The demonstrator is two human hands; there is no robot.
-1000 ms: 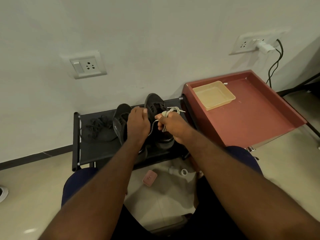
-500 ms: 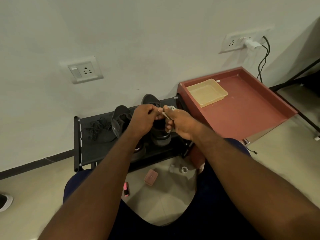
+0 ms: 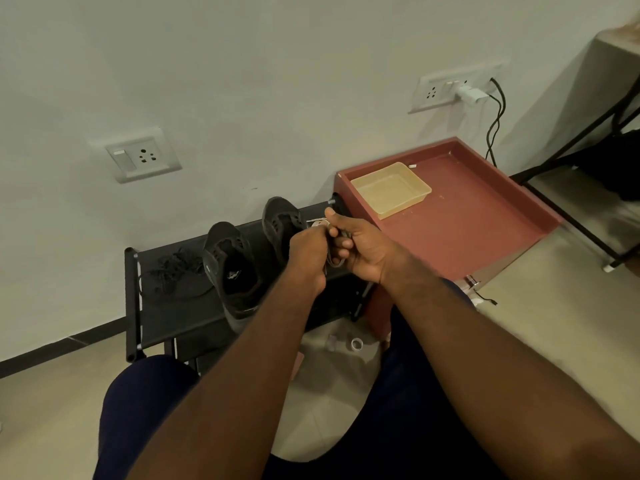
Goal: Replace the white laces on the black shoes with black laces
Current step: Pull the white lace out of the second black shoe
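The left hand [image 3: 308, 258] and right hand [image 3: 363, 251] have drawn together above the right end of the rack [image 3: 162, 317], fingers curled round the white lace [image 3: 318, 223], now gathered into a small bundle. Two black shoes [image 3: 232, 268] stand mid-rack; black laces [image 3: 176, 268] lie at its left end. Unlacing looks finished; relacing comes next.

- The box table [image 3: 485, 220] stands just beside the rack [image 3: 166, 317], at its 3 o'clock.
- Two shoes [image 3: 232, 268] stand on the rack; the loose laces [image 3: 176, 268] lie at their 9 o'clock.
- A tray [image 3: 391, 188] sits in the box table's 10 o'clock corner.
- The left hand [image 3: 308, 258] and right hand [image 3: 363, 251] meet at the shoes' 3 o'clock, a lace [image 3: 318, 223] gripped between them.
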